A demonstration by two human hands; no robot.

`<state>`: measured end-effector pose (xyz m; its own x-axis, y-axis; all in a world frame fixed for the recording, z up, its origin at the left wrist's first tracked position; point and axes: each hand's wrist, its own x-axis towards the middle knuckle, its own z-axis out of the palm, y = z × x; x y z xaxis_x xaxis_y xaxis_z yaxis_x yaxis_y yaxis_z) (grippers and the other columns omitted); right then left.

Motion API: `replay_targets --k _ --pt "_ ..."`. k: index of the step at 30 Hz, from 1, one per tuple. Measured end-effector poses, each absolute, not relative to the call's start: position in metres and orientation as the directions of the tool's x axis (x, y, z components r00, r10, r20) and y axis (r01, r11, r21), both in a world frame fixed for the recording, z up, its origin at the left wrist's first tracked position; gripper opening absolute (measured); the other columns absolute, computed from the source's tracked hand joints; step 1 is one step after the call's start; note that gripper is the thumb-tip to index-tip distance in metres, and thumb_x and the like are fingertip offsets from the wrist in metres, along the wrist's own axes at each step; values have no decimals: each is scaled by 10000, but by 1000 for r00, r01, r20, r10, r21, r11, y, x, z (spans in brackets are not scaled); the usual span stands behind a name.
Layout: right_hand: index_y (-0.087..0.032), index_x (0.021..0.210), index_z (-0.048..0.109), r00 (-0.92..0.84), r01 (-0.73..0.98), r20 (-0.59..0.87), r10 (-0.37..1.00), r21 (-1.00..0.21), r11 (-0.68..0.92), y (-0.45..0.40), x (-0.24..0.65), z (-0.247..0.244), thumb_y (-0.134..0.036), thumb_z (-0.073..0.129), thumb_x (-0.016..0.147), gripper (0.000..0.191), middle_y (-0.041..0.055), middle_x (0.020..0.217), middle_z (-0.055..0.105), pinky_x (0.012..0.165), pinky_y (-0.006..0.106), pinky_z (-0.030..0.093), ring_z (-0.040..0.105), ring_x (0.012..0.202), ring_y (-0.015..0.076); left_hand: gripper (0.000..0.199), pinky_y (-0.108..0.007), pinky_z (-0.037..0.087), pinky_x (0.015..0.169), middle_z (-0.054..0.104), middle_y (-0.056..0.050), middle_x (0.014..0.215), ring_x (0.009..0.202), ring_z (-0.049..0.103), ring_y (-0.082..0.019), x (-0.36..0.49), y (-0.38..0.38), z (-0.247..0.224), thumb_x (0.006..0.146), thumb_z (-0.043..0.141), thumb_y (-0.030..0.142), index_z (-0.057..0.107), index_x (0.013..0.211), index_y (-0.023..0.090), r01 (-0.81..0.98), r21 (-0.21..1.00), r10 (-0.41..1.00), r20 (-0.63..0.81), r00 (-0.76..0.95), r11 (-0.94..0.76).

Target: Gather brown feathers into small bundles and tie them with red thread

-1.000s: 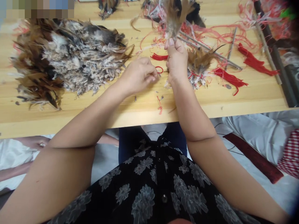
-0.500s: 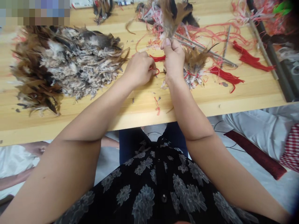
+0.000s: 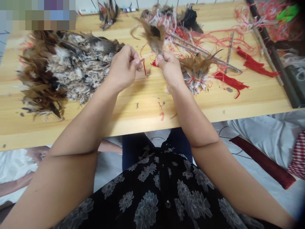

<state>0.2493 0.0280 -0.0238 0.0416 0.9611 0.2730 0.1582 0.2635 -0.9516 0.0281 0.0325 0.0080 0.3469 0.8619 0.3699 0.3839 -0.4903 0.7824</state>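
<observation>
My left hand [image 3: 124,68] is closed in a pinch on a short red string [image 3: 144,67], whose end hangs below the fingertips. Beside it, to the right, my right hand [image 3: 170,68] grips a small bunch of brown feathers [image 3: 153,35] by its base, the tips fanning up and to the left. A bit of red yarn shows just left of that fist. Close to my right wrist lies a feather bundle [image 3: 196,68] with red string tied round it. Under and past my left forearm spreads a large pile of brown and grey feathers [image 3: 78,63].
Red yarn hanks [image 3: 257,63] and thin sticks [image 3: 228,65] lie on the wooden table [image 3: 133,117] at right. Tangled pink and white strands [image 3: 162,22] sit at the back. A dark bar [image 3: 286,73] borders the right side. Another person's hand [image 3: 38,154] shows below the left edge.
My left hand has drawn up and to the left, away from my right hand, with the red string. The feather bunch in my right hand has shifted left and tilted.
</observation>
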Motion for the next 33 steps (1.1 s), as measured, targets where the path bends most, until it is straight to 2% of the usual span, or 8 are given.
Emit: replay_targets --k 2,5,10,14,20,23,30,33 --pt "-246 709 484 25 190 218 976 -959 210 20 243 -21 -381 713 1133 501 64 1051 645 1258 419 551 646 1176 230 455 -437 517 936 707 5 883 862 618 -230 17 22 13 1164 815 659 614 1020 276 459 717 849 396 351 -524" --pt "-226 771 559 -154 102 214 965 -968 231 0 233 -13 -340 657 1121 381 42 1024 631 1251 404 526 650 1136 198 285 -469 570 982 757 -37 1015 949 715 -285 10 5 13 1227 673 514 606 1064 290 637 538 834 380 401 -551" --pt "-226 740 562 -334 -71 182 925 -983 168 -24 221 -6 -389 732 993 346 14 912 574 1104 353 508 577 972 176 131 -489 637 1039 785 -101 1046 1106 826 -385 9 -10 12 1070 710 266 600 998 262 767 386 849 357 389 -513" --pt "-230 742 588 -340 -106 186 922 -982 159 -24 219 -8 -392 752 970 324 0 859 530 1036 335 487 549 925 176 62 -494 644 1093 797 -99 1030 1116 838 -386 8 -12 20 1032 718 245 668 996 246 735 436 852 332 405 -519" --pt "-237 785 569 -141 -102 142 980 -986 128 -14 230 -11 -338 701 1073 333 42 973 672 1142 349 528 656 1124 211 77 -415 665 958 823 -50 975 989 800 -303 -3 -13 27 1065 736 349 745 1068 272 642 586 869 321 377 -495" --pt "-240 787 556 -112 -51 127 986 -991 122 -13 232 -10 -313 689 1091 340 42 974 671 1144 350 541 646 1115 209 134 -431 664 966 830 -48 972 1001 811 -307 -5 -15 29 1088 730 402 771 1112 276 620 614 872 318 371 -488" --pt "-231 788 589 -220 -21 156 963 -988 155 -21 224 -7 -338 702 1109 356 16 911 623 1092 328 538 587 970 178 308 -441 620 930 800 -36 959 951 776 -279 1 -20 32 1153 651 571 737 1070 286 614 608 864 366 345 -503" --pt "-220 778 602 -270 -64 169 948 -986 157 -24 221 -7 -322 728 1103 363 6 886 630 1049 308 538 585 936 161 288 -443 621 932 804 -30 977 932 734 -254 2 -18 31 1135 641 543 725 1075 274 602 589 840 426 335 -539"
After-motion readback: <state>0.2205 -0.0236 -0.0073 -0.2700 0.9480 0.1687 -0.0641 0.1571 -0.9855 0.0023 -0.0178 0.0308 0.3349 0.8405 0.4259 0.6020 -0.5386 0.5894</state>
